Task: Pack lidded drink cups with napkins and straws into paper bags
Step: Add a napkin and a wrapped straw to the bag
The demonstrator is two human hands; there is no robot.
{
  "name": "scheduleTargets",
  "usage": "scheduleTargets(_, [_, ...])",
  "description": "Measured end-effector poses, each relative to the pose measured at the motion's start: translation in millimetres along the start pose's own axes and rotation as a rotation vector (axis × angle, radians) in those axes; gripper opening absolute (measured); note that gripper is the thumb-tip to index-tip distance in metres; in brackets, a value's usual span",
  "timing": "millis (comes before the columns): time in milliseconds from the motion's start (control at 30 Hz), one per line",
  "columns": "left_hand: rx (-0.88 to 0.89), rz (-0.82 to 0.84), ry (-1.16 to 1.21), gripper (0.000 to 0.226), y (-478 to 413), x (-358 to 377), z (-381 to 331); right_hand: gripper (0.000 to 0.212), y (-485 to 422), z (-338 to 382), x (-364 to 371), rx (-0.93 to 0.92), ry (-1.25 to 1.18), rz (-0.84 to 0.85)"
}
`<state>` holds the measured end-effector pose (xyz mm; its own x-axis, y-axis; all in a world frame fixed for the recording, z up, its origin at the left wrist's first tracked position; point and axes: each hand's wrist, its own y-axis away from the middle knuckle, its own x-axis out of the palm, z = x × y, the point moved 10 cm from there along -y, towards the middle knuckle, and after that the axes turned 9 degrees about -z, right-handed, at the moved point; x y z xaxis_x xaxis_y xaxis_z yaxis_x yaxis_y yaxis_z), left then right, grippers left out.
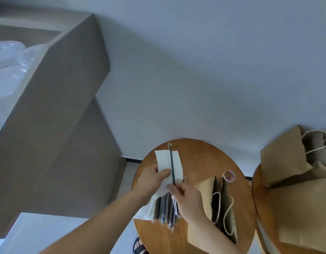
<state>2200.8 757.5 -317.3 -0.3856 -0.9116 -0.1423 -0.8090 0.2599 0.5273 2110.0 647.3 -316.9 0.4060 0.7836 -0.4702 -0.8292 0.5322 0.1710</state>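
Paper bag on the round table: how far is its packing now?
Done: the paper bag is open beside the hands; whether a cup is inside cannot be seen. In hand: the left hand holds a napkin, and the right hand pinches one straw laid against it. Left: putting both into the bag. The brown bags on the next table may be finished.

One napkin (164, 158); one held straw (172, 162); two tables (200, 158) (257, 198); one clip pot (229, 176)

White napkin (167, 162), black straw (171, 165), brown bag (202, 198)
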Motion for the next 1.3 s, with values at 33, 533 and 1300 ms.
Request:
scheduleTargets(33, [0.024,0.014,0.01,0.019,3.5,4.0,-6.5,0.021,-0.2,6.1,-5.6,-0.021,-0.003,0.005])
scheduleTargets(533, [0.165,0.273,0.147,0.031,52.3,72.1,-100.2,0.024,-12.1,57.5,-125.9,-0.116,-0.2,-0.009])
scheduleTargets(1300, [0.221,0.307,-1.053,0.054,51.2,157.4,47.1,0.014,-31.0,-44.4,-172.7,0.269,-0.065,-0.364])
